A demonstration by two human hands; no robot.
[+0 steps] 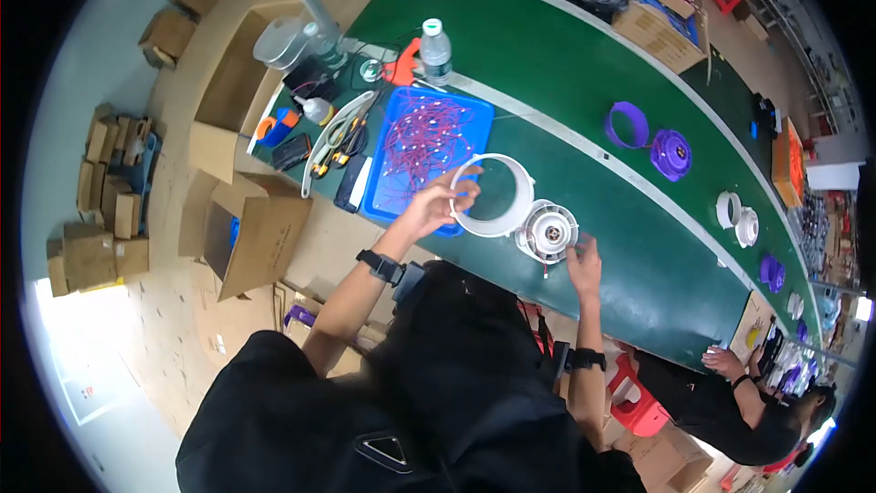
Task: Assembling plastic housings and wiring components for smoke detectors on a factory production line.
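The left hand (442, 202) is partly curled, holding the white ring (497, 226) by its left side over the green table (648, 237). The right hand (585, 267) is half open, fingertips at the right rim of the white motor (552, 232); whether they grip it, I cannot tell. The motor sits just right of the ring. Red wires (424, 139) lie in the blue tray (481, 117).

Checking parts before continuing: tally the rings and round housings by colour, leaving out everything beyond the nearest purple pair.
White ring: 1
White round housing: 1
Purple ring: 1
Purple round housing: 1
Total: 4
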